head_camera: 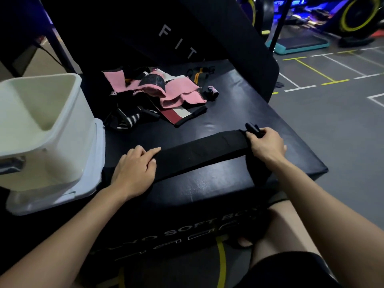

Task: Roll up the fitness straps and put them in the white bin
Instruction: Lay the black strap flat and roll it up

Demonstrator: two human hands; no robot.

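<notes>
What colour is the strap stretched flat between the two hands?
Plain black strap, seen best in the head view, the only one.

The black box (207,194) front reads "SOFT BO…", partly hidden; the dark panel (145,28) behind shows "FIT".

A black padded soft plyo box (239,113) serves as the tabletop, its glossy top catching dull highlights and its front face printed with pale lettering. A long black strap (197,152) lies flat across the near part of the top. Farther back sits a heap of straps (153,94), pink, black, striped and red-and-white. A small rolled strap (213,90) lies just beside the heap. At the left edge stands the white bin (41,129) on a white lid (87,183).
</notes>
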